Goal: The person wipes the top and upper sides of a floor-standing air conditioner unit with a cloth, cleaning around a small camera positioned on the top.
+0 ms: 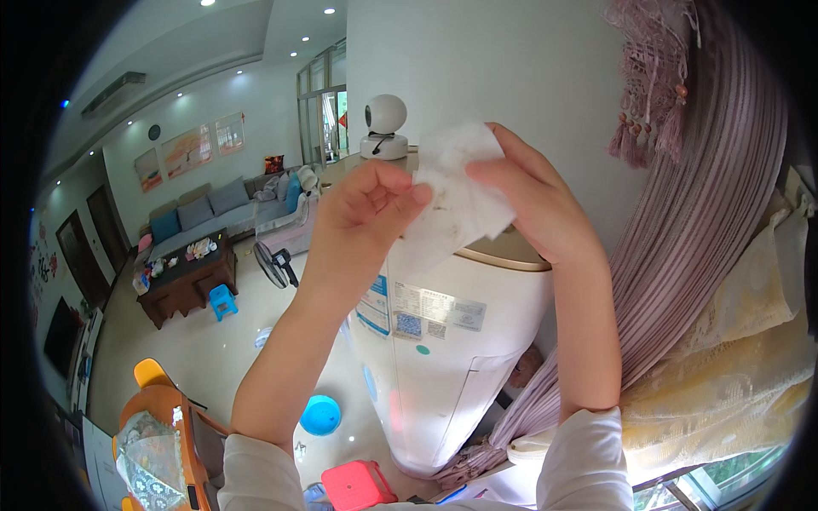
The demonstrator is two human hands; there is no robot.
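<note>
Between my two hands is a thin white tissue or wipe (457, 191), with brownish dirt marks on its face. My left hand (374, 198) pinches its left edge between thumb and fingers. On the other side, my right hand (530, 185) grips the upper right part, thumb in front and fingers behind. The wipe is held up in front of a tall white floor-standing air conditioner (441, 358), hiding part of its gold-edged top. Labels with writing (441, 306) are stuck to the cabinet below the wipe. A white dome camera (385, 121) stands on the top, left of the wipe.
Gathered mauve curtains (696, 211) and yellowish lace fabric (722, 396) hang close on the right. On the floor are a red plastic stool (358, 485), a blue basin (321, 415) and a black fan (275, 265). An orange table (150, 405) stands at lower left; a sofa (211, 220) is farther off.
</note>
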